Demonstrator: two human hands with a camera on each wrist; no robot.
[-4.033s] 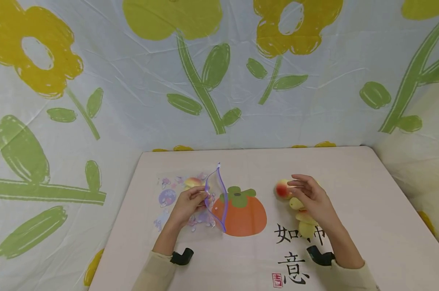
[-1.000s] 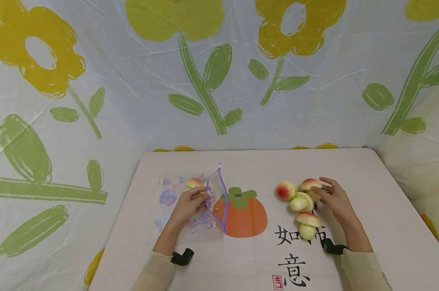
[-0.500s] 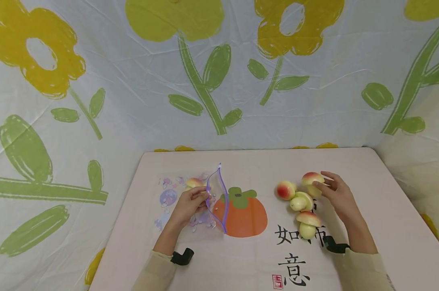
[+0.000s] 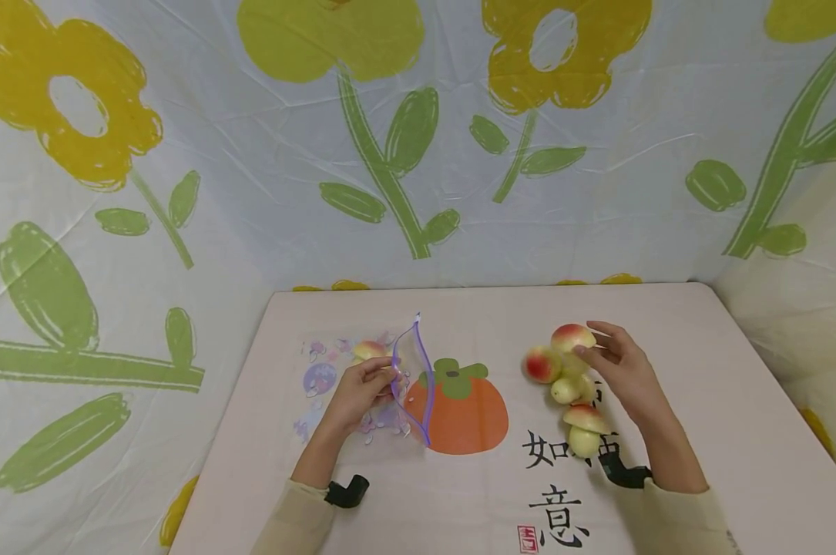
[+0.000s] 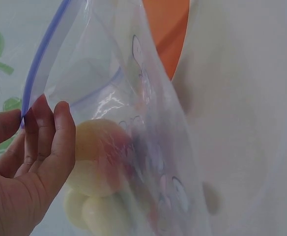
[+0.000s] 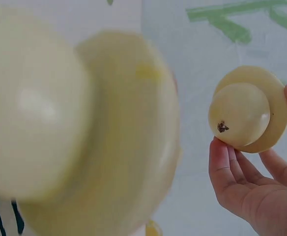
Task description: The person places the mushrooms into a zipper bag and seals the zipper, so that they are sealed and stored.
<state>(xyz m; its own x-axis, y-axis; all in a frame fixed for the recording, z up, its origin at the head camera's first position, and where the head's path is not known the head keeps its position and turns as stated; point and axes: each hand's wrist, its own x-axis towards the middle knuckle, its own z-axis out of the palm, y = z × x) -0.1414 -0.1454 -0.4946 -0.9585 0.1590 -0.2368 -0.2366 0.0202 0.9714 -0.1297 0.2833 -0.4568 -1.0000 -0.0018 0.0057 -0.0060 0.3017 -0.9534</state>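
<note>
A left hand (image 4: pixel 358 393) is pinching the rim of a clear, purple-edged plastic bag (image 4: pixel 318 378) left of centre; a right hand (image 4: pixel 619 371) is gripping a glossy red-and-cream mushroom (image 4: pixel 572 338) right of centre.
The hands are working well apart; the bag's mouth is gaping, its printed film is enclosing red-and-cream rounded shapes (image 5: pixel 101 157), their number unclear, and three more mushrooms (image 4: pixel 585 433) are lying on the pale pink table (image 4: pixel 473 493), right of centre.
</note>
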